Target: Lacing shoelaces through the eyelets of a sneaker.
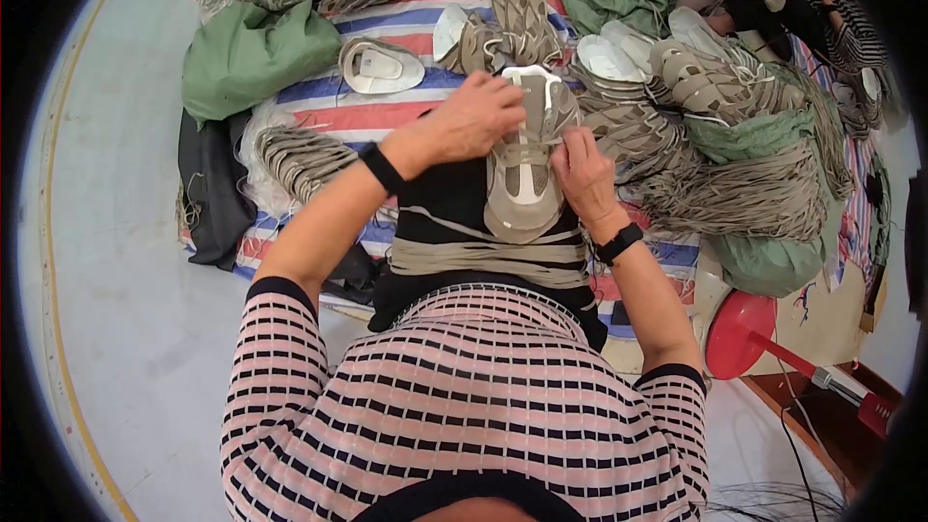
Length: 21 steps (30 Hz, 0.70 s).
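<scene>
1. Left hand (480,116): closed over the upper rim of the beige-and-grey mesh sneaker (522,179), fingers curled down on its collar.
2. Right hand (583,171): pinched on the sneaker's side at the lace area; what sits between the fingertips cannot be made out.
3. The sneaker lies between both hands, toe toward the wearer, resting on a dark cloth on the lap (454,203).
4. Just below the hands, a bundle of flat beige laces (483,259) crosses the lap.
5. Beyond the hands, more sneakers of the same kind (706,77) and lace heaps (744,195) lie on a striped red, white and blue sheet (362,116).
6. Risk, as a judgement: the loose bundle could slide off the lap, since nothing pins it; a lace could also tangle with it.
</scene>
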Motion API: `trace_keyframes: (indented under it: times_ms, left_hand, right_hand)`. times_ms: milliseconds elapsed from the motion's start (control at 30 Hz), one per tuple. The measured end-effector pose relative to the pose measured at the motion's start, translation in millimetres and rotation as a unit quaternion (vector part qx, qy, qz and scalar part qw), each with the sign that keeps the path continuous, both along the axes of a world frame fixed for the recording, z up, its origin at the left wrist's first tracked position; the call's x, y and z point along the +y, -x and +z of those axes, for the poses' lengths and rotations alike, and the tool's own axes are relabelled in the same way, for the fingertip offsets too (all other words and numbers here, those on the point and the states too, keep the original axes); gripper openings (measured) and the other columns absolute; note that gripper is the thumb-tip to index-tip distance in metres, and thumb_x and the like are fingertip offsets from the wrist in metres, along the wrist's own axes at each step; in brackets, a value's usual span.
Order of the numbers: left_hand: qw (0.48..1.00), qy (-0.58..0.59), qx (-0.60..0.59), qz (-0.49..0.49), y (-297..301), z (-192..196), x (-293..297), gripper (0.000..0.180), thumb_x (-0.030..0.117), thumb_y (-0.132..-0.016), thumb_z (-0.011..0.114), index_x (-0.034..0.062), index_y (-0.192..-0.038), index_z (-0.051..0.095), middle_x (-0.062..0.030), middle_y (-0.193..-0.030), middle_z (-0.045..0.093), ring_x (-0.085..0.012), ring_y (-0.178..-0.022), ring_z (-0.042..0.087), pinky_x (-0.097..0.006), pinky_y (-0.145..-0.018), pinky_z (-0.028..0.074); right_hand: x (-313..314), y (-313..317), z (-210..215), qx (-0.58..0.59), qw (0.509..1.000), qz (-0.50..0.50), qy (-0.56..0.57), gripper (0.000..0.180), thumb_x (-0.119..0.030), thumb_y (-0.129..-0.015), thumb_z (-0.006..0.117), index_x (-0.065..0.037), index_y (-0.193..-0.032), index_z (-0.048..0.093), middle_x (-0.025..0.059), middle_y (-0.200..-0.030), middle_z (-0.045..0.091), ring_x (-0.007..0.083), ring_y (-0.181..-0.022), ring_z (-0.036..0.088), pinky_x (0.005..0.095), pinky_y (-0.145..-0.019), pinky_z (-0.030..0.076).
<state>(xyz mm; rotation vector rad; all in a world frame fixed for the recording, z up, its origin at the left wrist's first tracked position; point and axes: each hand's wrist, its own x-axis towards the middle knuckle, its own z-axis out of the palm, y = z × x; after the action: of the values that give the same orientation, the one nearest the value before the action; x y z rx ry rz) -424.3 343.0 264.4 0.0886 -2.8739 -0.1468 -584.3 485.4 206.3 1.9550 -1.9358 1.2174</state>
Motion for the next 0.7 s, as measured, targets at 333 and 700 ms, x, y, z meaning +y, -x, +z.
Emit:
trace_keyframes:
  times_ms: [333,700]
  left_hand:
    - [0.997,-0.074,0.019,0.03,-8.1,0.3,-10.9,0.015,0.022,-0.084,0.055,0.0072,-0.084,0.053,-0.0061,-0.085,0.051,-0.0239,-0.085,0.05,-0.035,-0.075,0.037]
    - [0.993,-0.099,-0.046,0.035,-9.9,5.4,-19.3,0.021,0.026,-0.083,0.057,0.0073,-0.074,0.054,-0.007,-0.074,0.054,-0.0252,-0.079,0.052,-0.035,-0.07,0.035]
  right_hand:
    - [0.3,-1.4,8.9,-0.066,0.997,0.005,-0.047,0.012,-0.009,-0.077,0.06,-0.007,-0.088,0.056,0.009,-0.087,0.053,0.0282,-0.058,0.058,0.0377,-0.049,0.047]
    - [-12.3,17.6,24.8,-0.485,0.83,0.157,-0.225,0.013,-0.015,-0.078,0.062,-0.005,-0.07,0.06,0.0,-0.083,0.046,0.0093,-0.07,0.043,0.0212,-0.069,0.033]
